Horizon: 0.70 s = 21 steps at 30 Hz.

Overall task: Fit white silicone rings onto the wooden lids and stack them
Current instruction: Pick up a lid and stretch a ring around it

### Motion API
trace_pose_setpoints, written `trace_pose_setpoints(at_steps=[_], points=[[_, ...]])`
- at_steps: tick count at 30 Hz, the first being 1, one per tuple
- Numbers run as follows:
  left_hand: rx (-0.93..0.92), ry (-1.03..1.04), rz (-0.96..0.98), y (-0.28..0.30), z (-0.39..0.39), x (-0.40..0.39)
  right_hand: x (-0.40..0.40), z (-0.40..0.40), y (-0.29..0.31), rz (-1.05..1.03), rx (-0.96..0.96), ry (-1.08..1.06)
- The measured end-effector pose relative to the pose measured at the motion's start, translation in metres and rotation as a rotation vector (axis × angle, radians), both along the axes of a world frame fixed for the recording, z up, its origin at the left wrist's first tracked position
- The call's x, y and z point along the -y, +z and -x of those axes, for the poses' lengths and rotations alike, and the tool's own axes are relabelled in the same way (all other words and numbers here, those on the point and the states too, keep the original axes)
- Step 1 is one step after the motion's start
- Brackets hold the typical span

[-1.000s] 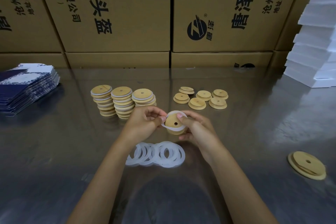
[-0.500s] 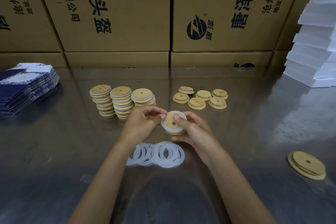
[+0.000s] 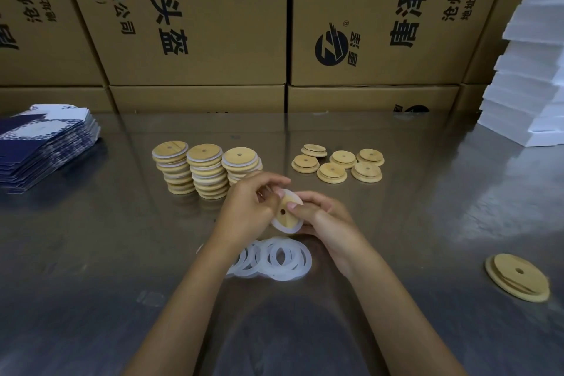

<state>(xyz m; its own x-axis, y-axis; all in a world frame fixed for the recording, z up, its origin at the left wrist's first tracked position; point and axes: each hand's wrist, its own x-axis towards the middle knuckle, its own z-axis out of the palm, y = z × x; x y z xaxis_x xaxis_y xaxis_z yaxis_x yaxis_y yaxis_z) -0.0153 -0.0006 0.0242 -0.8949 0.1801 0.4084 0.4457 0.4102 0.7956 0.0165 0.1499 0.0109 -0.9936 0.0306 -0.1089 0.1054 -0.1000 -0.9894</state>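
Both hands hold one round wooden lid [image 3: 285, 215] with a centre hole, tilted up over the middle of the table. A white silicone ring [image 3: 287, 228] sits round its rim. My left hand [image 3: 247, 207] pinches the lid's left edge and my right hand [image 3: 323, 217] grips its right edge, thumb on the face. Several loose white rings [image 3: 274, 258] lie overlapped on the table just below the hands. Three stacks of ringed lids [image 3: 207, 169] stand behind the left hand. Several bare wooden lids [image 3: 337, 163] lie behind the right hand.
A lone pair of larger wooden lids [image 3: 517, 276] lies at the right. A pile of blue-and-white printed packets [image 3: 42, 146] sits at the far left, white foam boxes [image 3: 531, 76] are piled at the far right, and cardboard cartons [image 3: 198, 24] wall the back of the shiny metal table [image 3: 91, 253].
The lid has been turned and tilted in the hands, its face now more towards the left. The ring lies closer round the rim than a second ago.
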Motion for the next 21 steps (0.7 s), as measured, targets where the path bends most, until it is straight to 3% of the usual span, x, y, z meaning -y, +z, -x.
trace_pose_setpoints(at_steps=[5,21], points=[[0.104,0.116,-0.023,-0.002,0.005,0.001,-0.003,0.002,0.0,0.004,-0.026,-0.049],[0.271,0.055,-0.145,0.002,0.008,0.004,-0.012,0.007,0.0,0.178,-0.002,-0.095]])
